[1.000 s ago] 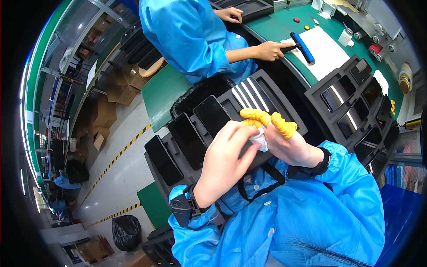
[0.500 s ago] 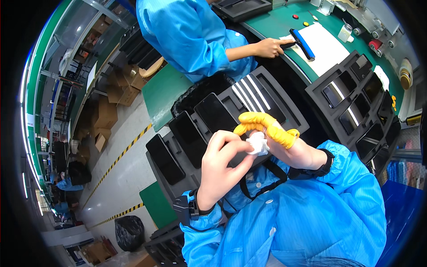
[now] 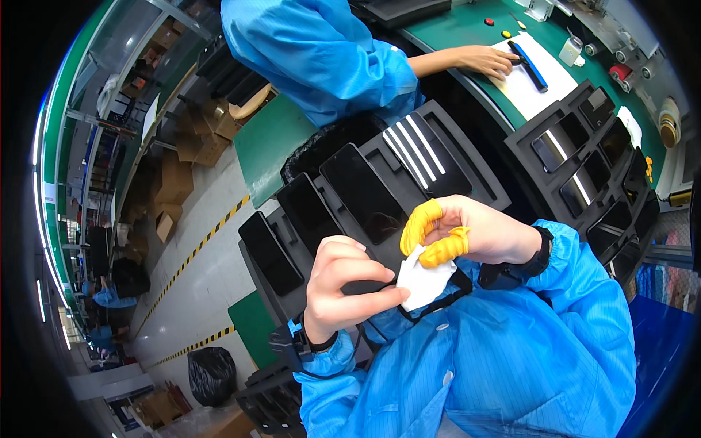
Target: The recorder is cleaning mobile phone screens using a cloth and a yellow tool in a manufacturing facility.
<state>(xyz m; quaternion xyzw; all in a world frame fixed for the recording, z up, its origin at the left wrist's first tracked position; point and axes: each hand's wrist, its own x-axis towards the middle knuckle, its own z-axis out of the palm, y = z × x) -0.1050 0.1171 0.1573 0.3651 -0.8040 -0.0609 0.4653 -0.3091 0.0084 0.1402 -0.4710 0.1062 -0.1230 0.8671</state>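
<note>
The right hand (image 3: 475, 230), yellow covers on its fingertips, pinched a white cloth (image 3: 426, 281) just off the near edge of a black tray (image 3: 496, 193). The left hand (image 3: 339, 288) was half curled, thumb at the cloth's left edge; whether it gripped, I couldn't tell. The cloth seemed partly opened out, some creases left, and not yet laid on the dark flat devices (image 3: 270, 252) lined along the tray.
</note>
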